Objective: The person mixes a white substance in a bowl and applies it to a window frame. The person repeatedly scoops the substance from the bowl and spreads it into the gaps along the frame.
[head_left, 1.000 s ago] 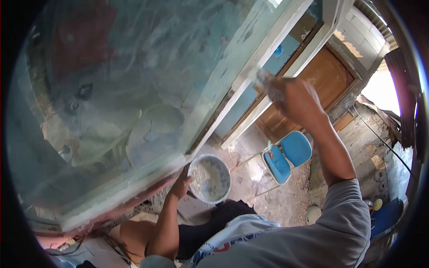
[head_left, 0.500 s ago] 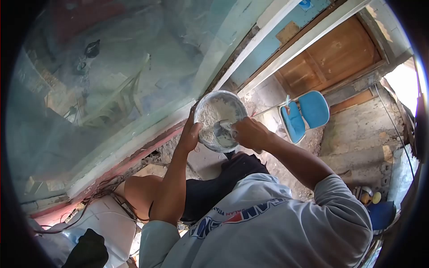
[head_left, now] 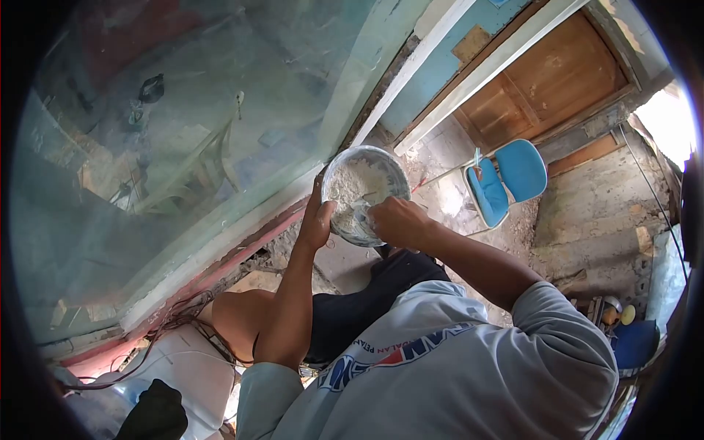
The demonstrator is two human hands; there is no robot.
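Observation:
A round grey bucket (head_left: 402,172) with whitish smears on its rim tilts toward me, holding pale, lumpy powder or paste (head_left: 367,178). My left hand (head_left: 319,224) grips the bucket's left side, thumb over the rim and fingers around the outside. Inside the rim at the right, my right hand (head_left: 396,221) is closed on a scraper (head_left: 361,213); its handle is hidden in my fist. The scraper's smeared blade sits in the pale mix, so its exact shape is hard to make out.
A large dusty glass pane (head_left: 220,95) stands close on the left above a pink-edged ledge (head_left: 242,246). A blue folding chair (head_left: 521,170) stands at right, near a brown wooden panel (head_left: 550,88). Cables (head_left: 172,323) and a white container (head_left: 194,374) lie lower left.
My right hand and the scraper have shifted slightly left and down within the bucket. My left hand keeps its hold. The whole view has shifted a little.

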